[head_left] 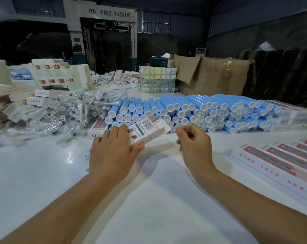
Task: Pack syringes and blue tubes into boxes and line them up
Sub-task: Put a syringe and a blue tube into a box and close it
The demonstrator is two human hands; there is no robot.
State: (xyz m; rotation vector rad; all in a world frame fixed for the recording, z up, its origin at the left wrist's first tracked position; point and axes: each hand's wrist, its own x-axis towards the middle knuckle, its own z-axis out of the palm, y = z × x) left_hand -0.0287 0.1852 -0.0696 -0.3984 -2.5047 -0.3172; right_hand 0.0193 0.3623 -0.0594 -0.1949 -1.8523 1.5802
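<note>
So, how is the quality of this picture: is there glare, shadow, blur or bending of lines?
Head view: glare patches on the white table; soft shadows under the left hand, which holds the box, and under the right hand; the syringe pile at the left is smeared; the background hall is dim; wide-angle bending curves the lined-up boxes at the right edge.

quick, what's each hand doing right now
Left hand: holding the small box, thumb underneath, fingers on its far side.
Right hand: fingers curled, holding nothing visible, just right of the box.
</note>
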